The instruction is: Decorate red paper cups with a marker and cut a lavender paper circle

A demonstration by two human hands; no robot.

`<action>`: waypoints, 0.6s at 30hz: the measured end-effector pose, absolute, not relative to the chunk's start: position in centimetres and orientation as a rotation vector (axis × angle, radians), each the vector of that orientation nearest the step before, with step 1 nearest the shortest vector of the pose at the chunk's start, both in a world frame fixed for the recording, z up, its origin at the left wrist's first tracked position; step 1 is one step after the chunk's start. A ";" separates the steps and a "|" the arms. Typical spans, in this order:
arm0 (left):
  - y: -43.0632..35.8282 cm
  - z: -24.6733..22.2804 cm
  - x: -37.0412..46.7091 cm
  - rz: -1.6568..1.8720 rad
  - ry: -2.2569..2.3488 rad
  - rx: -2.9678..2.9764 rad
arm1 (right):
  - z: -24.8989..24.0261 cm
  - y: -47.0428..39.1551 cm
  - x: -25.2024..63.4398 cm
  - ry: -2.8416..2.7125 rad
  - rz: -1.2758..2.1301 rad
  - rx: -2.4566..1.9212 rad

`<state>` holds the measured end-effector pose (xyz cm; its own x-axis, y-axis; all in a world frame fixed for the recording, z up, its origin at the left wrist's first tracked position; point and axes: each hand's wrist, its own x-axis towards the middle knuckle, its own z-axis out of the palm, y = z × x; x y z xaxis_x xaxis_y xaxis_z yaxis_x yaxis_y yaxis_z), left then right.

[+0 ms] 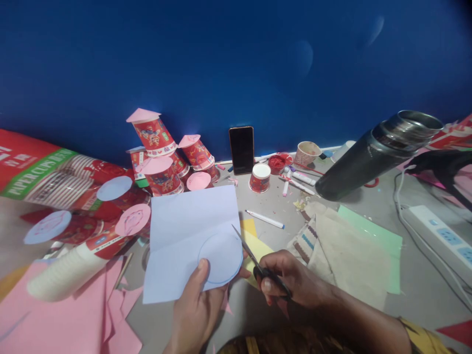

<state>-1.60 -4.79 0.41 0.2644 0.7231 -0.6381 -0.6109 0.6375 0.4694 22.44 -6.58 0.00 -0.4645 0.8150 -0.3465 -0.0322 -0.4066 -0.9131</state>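
Note:
A sheet of light blue paper [177, 231] with a crease across it is held up in my left hand [201, 305], thumb on top near a circle drawn in blue. The fingers lie beneath the sheet and are mostly hidden. Black-handled scissors [254, 260] are gripped in my right hand [291, 278]. Their blades point up and left, beside the right edge of the drawn circle. Whether the blades touch the paper is hard to tell. Under the scissors lies some yellow paper [258, 246], partly covered.
Decorated red paper cups [153, 135] with pink paper tops stand at the back left, near a bag of paper cups [55, 172]. A phone [241, 150] leans on the blue wall. A marker [264, 219], a dark flask [368, 157] and a power strip [438, 236] are rightward. Pink paper [55, 319] lies left.

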 end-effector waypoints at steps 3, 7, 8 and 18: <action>-5.0 -0.2 -2.0 0.857 0.926 0.133 | 0.0 -6.5 22.6 -1.252 1.919 -1.139; -5.0 -0.6 -2.2 0.824 0.899 0.115 | 0.1 -6.5 22.8 -1.240 1.952 -1.135; -4.9 -0.6 -2.2 0.830 0.900 0.123 | 0.1 -6.5 22.8 -1.233 1.960 -1.133; -4.6 0.3 -2.0 0.774 0.917 0.186 | -0.2 -6.5 22.9 -1.198 1.985 -1.136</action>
<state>-2.01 -4.61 0.32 0.3643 0.6727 -0.6440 -0.5217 0.7203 0.4572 22.86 -6.50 -0.17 -0.4897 0.7854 -0.3787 -0.0312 -0.4499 -0.8926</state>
